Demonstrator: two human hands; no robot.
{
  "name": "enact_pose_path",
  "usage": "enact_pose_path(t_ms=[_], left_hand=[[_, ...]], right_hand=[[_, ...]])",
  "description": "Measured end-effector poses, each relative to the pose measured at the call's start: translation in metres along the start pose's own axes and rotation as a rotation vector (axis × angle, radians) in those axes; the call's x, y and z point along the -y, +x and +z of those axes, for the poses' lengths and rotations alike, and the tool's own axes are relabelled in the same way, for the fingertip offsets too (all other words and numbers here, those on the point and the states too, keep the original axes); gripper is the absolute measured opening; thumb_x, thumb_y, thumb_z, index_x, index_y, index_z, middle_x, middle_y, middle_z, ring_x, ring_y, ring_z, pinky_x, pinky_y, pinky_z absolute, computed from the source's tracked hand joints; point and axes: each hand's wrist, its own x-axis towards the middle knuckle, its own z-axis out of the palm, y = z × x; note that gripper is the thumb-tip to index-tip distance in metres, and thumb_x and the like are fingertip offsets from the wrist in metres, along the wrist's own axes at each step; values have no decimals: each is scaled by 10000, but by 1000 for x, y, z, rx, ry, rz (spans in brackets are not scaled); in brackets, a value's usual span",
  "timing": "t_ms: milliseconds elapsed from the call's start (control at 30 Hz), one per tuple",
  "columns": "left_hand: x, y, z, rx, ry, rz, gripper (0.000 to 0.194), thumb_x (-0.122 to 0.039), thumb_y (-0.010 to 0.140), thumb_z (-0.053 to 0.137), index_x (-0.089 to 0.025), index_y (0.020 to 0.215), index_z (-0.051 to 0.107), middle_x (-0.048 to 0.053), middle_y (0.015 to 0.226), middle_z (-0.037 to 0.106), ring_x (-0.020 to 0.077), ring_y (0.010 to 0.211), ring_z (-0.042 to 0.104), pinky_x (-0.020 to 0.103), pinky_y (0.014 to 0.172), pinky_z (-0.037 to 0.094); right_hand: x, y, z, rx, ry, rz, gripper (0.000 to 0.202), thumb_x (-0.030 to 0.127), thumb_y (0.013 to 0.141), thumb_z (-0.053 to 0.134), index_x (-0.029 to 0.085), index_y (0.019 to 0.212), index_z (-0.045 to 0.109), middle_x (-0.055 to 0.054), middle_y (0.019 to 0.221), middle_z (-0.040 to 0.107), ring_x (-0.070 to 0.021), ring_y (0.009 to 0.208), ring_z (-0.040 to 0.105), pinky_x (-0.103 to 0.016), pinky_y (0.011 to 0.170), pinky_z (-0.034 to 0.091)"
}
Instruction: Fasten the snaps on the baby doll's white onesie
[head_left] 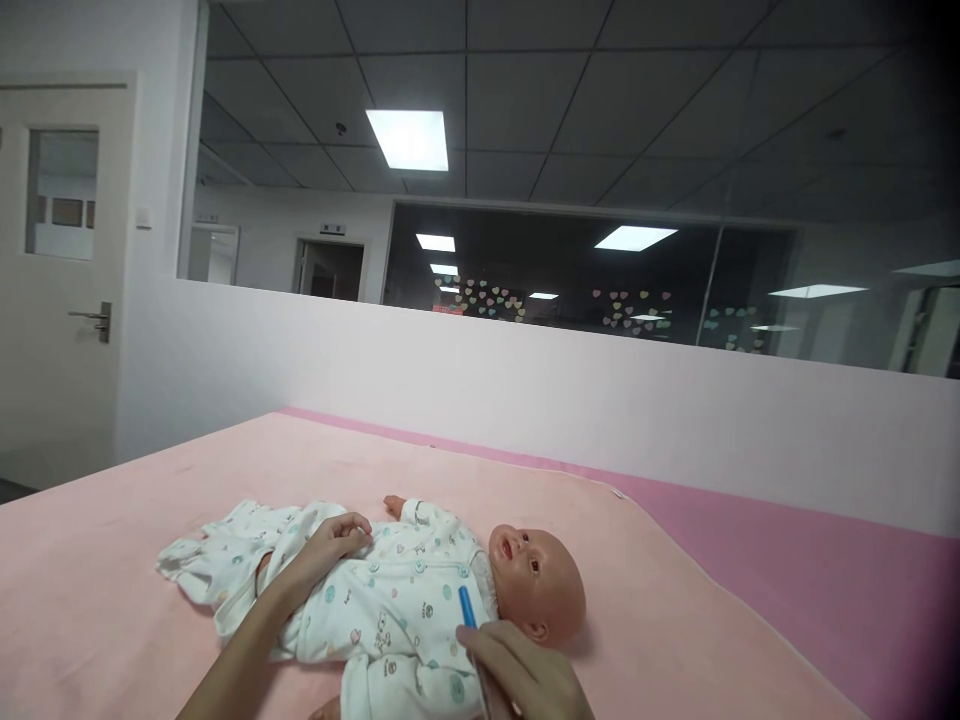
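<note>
A bald baby doll (pixel 544 580) lies on its back, head to the right, dressed in a white outfit (pixel 409 600) with small printed motifs and teal buttons. My left hand (pixel 337 537) rests on the doll's belly with the fingers curled in against the cloth. Whether those fingers pinch any fabric is hidden. Beside the doll's neck and shoulder, my right hand (pixel 525 675) grips a slim stick with a blue end (pixel 466 607). The blue end points up and away over the doll's chest. Most of the stick's pale shaft is covered by my fingers.
The doll lies on a peach-pink cloth (pixel 150 530) with a darker pink surface (pixel 787 540) along its far and right sides. Behind it stands a white low wall (pixel 525 390) topped by a large window (pixel 562 130). A closed door (pixel 60 380) is at the left.
</note>
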Motion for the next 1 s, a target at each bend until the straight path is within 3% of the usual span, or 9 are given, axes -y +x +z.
enact_pose_path(t_ms=[200,367,600,733,867,933,1000], left_hand=[[-4,-2,1,7,-10,12,317,-413,602,645,-141,718,531,-77,504,229,68,496,209,206,484,137],[-4,-4,0,9,-24,12,301,-400,602,649,-146,725,543,-74,510,249,72,498,234,204,493,165],[-9,-8,1,7,-19,17,257,-374,620,629,-154,728,550,-62,532,309,84,521,290,205,525,219],[-11,-10,2,3,-11,8,253,-366,630,622,-151,742,548,-55,552,316,86,532,298,203,528,225],[-6,-7,1,4,3,14,235,-347,647,613,-145,745,543,-56,551,293,84,533,287,203,521,216],[-3,-5,-1,2,4,25,234,-343,646,615,-143,748,546,-58,545,286,82,528,282,204,517,211],[0,-3,-2,-4,-4,34,245,-348,641,620,-140,749,549,-61,536,274,79,516,269,204,506,200]], right_hand=[[-2,17,-23,-71,80,229,212,155,775,537,172,952,651,-16,650,635,-96,532,563,-169,526,464],[-4,15,-34,-43,146,654,235,344,709,606,198,860,709,19,506,563,-78,425,457,-152,409,417],[-12,23,-44,-172,424,1185,406,479,610,665,135,825,670,31,437,441,-61,372,333,-182,337,327],[-16,30,-60,-206,598,1179,412,460,593,688,165,869,604,-10,556,544,-107,430,445,-205,356,365],[-22,29,-81,-69,818,1067,399,568,759,427,194,780,562,-20,537,544,-116,373,459,-209,315,344],[-26,25,-84,33,687,952,555,595,831,196,200,628,529,13,377,434,-87,266,363,-199,307,327],[-31,22,-80,118,459,819,635,605,842,140,199,498,486,32,309,368,-62,230,304,-183,325,326]])
